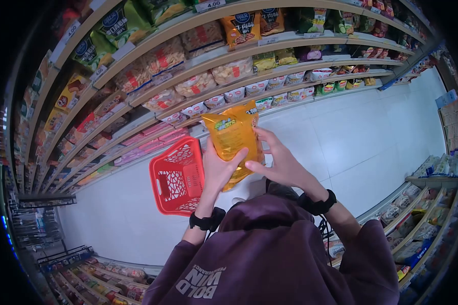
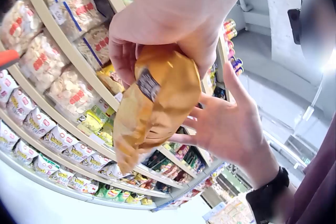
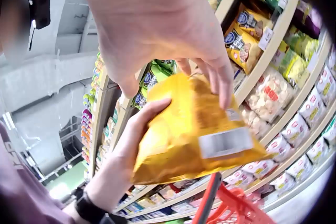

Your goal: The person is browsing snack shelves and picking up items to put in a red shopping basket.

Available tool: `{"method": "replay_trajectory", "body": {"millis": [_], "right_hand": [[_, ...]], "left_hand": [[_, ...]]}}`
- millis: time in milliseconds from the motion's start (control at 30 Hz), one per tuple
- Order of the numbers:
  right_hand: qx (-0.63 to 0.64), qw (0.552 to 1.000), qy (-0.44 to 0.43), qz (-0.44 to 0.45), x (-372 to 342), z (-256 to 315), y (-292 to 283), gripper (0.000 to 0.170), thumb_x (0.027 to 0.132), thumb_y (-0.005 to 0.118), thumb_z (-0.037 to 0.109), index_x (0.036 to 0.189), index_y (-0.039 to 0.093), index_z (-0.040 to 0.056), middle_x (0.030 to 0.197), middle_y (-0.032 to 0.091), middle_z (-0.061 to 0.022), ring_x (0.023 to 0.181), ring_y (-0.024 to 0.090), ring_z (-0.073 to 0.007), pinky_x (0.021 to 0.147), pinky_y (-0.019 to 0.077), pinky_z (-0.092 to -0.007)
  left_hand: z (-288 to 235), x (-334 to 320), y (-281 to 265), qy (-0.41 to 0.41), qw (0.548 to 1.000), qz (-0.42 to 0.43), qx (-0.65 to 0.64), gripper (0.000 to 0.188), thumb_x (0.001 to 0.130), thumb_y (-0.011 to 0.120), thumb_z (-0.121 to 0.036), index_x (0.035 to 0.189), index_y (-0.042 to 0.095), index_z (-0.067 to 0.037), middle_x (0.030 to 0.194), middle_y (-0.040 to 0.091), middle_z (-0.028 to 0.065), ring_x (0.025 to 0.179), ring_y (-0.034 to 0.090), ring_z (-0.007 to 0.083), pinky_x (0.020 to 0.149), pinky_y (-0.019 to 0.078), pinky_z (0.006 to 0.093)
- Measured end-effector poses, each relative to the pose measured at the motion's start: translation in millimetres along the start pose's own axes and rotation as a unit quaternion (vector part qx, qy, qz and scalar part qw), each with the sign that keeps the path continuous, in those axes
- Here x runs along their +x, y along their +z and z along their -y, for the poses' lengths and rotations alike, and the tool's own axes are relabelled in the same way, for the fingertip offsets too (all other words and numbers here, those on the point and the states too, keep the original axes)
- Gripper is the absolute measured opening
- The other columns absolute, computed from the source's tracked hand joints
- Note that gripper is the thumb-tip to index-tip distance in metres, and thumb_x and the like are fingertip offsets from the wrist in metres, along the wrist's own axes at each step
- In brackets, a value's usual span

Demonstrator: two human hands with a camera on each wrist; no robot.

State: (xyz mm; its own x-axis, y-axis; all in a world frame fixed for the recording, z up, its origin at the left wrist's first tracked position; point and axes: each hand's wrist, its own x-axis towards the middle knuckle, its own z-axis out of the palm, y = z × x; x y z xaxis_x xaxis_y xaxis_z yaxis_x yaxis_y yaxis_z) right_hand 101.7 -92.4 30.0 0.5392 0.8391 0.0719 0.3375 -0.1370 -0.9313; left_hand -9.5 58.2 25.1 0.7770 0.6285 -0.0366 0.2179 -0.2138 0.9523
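Note:
An orange-yellow snack bag (image 1: 232,140) is held up in front of my chest. My left hand (image 1: 219,165) grips it from the left side, thumb lying across its face. In the right wrist view a white barcode label (image 3: 226,142) shows on the bag. My right hand (image 1: 285,165) is at the bag's other side, fingers spread and fairly straight, fingertips right at its edge. The left wrist view shows that right palm (image 2: 231,124) facing the bag.
A red shopping basket (image 1: 159,195) is left of my left forearm. Curved shelves of bagged snacks (image 1: 241,28) and white cups (image 1: 234,95) run along the front and left. Another shelf (image 1: 427,213) stands behind on the right, with pale tiled floor (image 1: 341,134) between.

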Motion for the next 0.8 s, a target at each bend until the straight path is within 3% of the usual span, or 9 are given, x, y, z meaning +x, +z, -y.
{"method": "replay_trajectory", "body": {"millis": [67, 133, 300, 400, 467, 567, 667, 733, 800], "right_hand": [[0.002, 0.998, -0.057, -0.035, 7, -20, -6, 0.086, 0.081, 0.074, 0.033, 0.141, 0.021, -0.0007, 0.131, 0.046, -0.0198, 0.12, 0.05, -0.0257, 0.099, 0.0428, -0.038], [0.189, 0.98, 0.047, -0.039, 19, -22, -32, 0.08, 0.087, 0.068, 0.033, 0.141, 0.02, -0.0005, 0.131, 0.045, -0.0173, 0.118, 0.051, -0.0226, 0.1, 0.0425, -0.0342], [0.556, 0.804, 0.204, -0.045, 32, -76, -93, 0.06, 0.095, 0.056, 0.038, 0.138, 0.033, 0.0039, 0.126, 0.052, -0.011, 0.112, 0.056, -0.0188, 0.095, 0.0478, -0.0335], [0.625, 0.749, 0.216, -0.038, 37, -82, -126, 0.053, 0.096, 0.049, 0.045, 0.131, 0.045, 0.0061, 0.12, 0.059, -0.0113, 0.104, 0.062, -0.0204, 0.091, 0.0508, -0.0356], [0.644, 0.738, 0.196, -0.035, 41, -89, -144, 0.054, 0.096, 0.048, 0.047, 0.131, 0.046, 0.0059, 0.12, 0.059, -0.0116, 0.103, 0.062, -0.0212, 0.09, 0.0512, -0.0361], [0.586, 0.783, 0.209, -0.01, 47, -85, -155, 0.056, 0.096, 0.045, 0.05, 0.131, 0.046, 0.0057, 0.122, 0.058, -0.0104, 0.105, 0.061, -0.0188, 0.09, 0.0504, -0.0326], [0.498, 0.841, 0.211, -0.004, 56, -74, -162, 0.049, 0.098, 0.047, 0.044, 0.126, 0.049, 0.0048, 0.112, 0.06, -0.0074, 0.099, 0.059, -0.0118, 0.084, 0.0481, -0.0264], [0.364, 0.92, 0.142, -0.029, 67, -98, -161, 0.044, 0.098, 0.049, 0.04, 0.123, 0.05, 0.0044, 0.107, 0.06, -0.0056, 0.096, 0.058, -0.0089, 0.081, 0.0468, -0.0246], [0.318, 0.938, 0.134, -0.025, 67, -91, -170, 0.04, 0.098, 0.053, 0.033, 0.125, 0.046, 0.0045, 0.103, 0.058, -0.0044, 0.095, 0.055, -0.0077, 0.08, 0.0452, -0.0241]], "left_hand": [[0, 15, 27, 0.057, 0.998, 0.006, 0.029, 0.06, 0.079, 0.075, -0.018, 0.127, 0.046, 0.002, 0.106, 0.064, 0.0144, 0.086, 0.064, 0.0162, 0.073, 0.051, 0.0275], [-4, 27, 51, 0.025, 0.999, 0.038, -0.021, 0.058, 0.081, 0.073, -0.019, 0.129, 0.046, 0.0, 0.105, 0.063, 0.0116, 0.081, 0.062, 0.0133, 0.07, 0.0492, 0.0247], [-8, 70, 94, 0.176, 0.98, 0.089, 0.029, 0.047, 0.08, 0.073, -0.012, 0.123, 0.057, -0.004, 0.11, 0.058, 0.0064, 0.086, 0.058, 0.0108, 0.073, 0.0469, 0.023], [-39, 87, 116, 0.224, 0.962, -0.048, 0.149, 0.048, 0.075, 0.078, -0.011, 0.118, 0.057, -0.002, 0.112, 0.06, 0.0079, 0.09, 0.059, 0.0119, 0.075, 0.0478, 0.024], [-49, 97, 129, 0.095, 0.995, -0.002, -0.027, 0.053, 0.076, 0.078, -0.012, 0.12, 0.052, -0.001, 0.114, 0.061, 0.0084, 0.097, 0.061, 0.0148, 0.082, 0.0497, 0.0271], [-52, 103, 126, -0.187, 0.913, 0.199, -0.303, 0.051, 0.083, 0.071, -0.011, 0.127, 0.047, -0.004, 0.117, 0.061, 0.0064, 0.103, 0.062, 0.0174, 0.089, 0.0515, 0.0309], [-41, 97, 133, -0.247, 0.86, 0.166, -0.415, 0.046, 0.084, 0.068, -0.009, 0.125, 0.048, -0.005, 0.114, 0.062, 0.0065, 0.1, 0.063, 0.017, 0.088, 0.0525, 0.0318], [-33, 98, 133, -0.236, 0.861, 0.146, -0.426, 0.044, 0.083, 0.068, -0.005, 0.122, 0.05, -0.004, 0.112, 0.063, 0.0069, 0.099, 0.064, 0.017, 0.087, 0.0534, 0.0318], [-29, 102, 135, -0.216, 0.87, 0.137, -0.421, 0.041, 0.082, 0.069, -0.002, 0.119, 0.052, -0.002, 0.112, 0.064, 0.0079, 0.099, 0.064, 0.0171, 0.085, 0.0543, 0.0305]]}}
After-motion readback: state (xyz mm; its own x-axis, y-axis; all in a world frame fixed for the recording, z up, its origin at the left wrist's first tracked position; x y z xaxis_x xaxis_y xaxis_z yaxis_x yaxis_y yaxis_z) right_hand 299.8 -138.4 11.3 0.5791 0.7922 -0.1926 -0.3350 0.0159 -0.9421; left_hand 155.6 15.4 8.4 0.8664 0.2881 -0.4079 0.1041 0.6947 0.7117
